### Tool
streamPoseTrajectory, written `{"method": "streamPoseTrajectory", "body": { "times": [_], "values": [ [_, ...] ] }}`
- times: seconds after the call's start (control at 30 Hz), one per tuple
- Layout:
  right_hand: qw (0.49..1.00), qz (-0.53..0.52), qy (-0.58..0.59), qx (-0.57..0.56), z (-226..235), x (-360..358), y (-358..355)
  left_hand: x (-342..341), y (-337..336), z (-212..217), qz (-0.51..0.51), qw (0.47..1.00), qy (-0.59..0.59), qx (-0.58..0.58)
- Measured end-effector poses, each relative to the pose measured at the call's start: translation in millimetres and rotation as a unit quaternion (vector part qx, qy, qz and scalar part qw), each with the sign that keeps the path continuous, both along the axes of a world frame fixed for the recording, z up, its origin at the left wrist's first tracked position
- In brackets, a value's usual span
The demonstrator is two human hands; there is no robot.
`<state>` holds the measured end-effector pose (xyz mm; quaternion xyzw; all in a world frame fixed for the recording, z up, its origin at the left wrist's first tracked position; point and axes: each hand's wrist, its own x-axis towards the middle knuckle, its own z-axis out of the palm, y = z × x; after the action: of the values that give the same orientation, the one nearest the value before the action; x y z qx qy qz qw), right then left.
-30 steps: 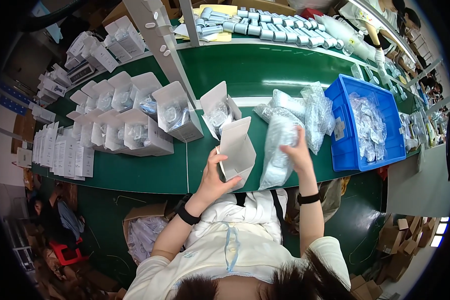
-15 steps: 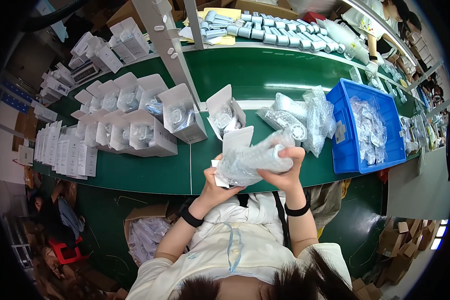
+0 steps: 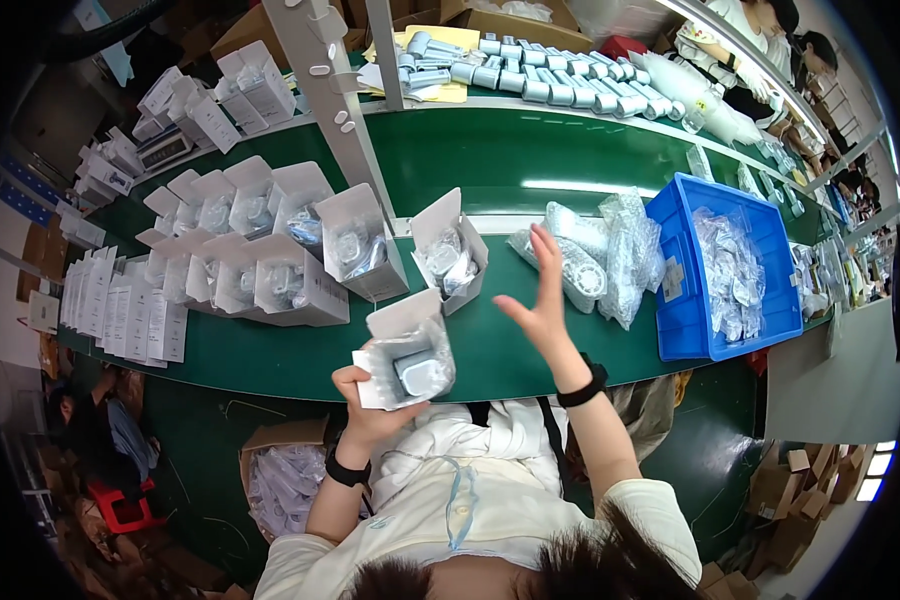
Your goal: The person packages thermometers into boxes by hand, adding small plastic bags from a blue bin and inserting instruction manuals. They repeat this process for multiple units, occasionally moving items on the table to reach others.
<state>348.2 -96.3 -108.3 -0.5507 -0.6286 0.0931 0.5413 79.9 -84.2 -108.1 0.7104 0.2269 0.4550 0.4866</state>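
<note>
White carton (image 3: 402, 352), flap open with a bagged grey part inside, sits in your left hand (image 3: 362, 400), fingers wrapped around its lower edge, above the near rim of the green bench (image 3: 490, 180). Your right hand (image 3: 542, 300) hovers empty beside it, fingers spread wide, near the bagged parts (image 3: 610, 255).

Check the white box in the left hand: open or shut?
Open: the white box has its top flap raised, showing a plastic-bagged item inside; left hand grips it.

1 head-worn fisheye view looks steeply down, close over the green table (image 3: 530, 160).
</note>
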Motion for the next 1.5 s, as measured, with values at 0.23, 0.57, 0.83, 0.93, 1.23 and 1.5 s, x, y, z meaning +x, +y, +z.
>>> {"method": "streamPoseTrajectory", "body": {
  "times": [0.23, 0.57, 0.83, 0.93, 1.23, 1.5],
  "values": [
    [0.99, -0.07, 0.089, -0.08, -73.6, -61.5, 61.5, -16.2, 8.1, -19.3, 0.116, 0.991, 0.041, 0.057],
    [0.953, -0.186, 0.237, -0.039, -90.2, -60.7, 107.6, 10.9, 10.2, -27.0, 0.132, 0.985, 0.1, 0.044],
    [0.977, -0.174, 0.124, -0.007, -50.5, -9.4, 36.9, 59.5, 32.1, -27.0, 0.081, 0.996, 0.048, 0.002],
    [0.962, -0.255, 0.059, 0.081, 15.8, 66.6, -39.7, 80.7, 31.2, -27.4, 0.062, 0.998, 0.007, -0.01],
    [0.631, -0.543, -0.287, -0.474, 55.1, 375.8, -177.2, 136.4, 28.3, -62.5, 0.044, 0.996, 0.053, 0.061],
    [0.586, -0.583, 0.043, -0.562, -23.5, 598.2, -237.0, 236.1, -65.8, 74.7, 0.147, 0.94, 0.065, 0.301]
  ]
}}
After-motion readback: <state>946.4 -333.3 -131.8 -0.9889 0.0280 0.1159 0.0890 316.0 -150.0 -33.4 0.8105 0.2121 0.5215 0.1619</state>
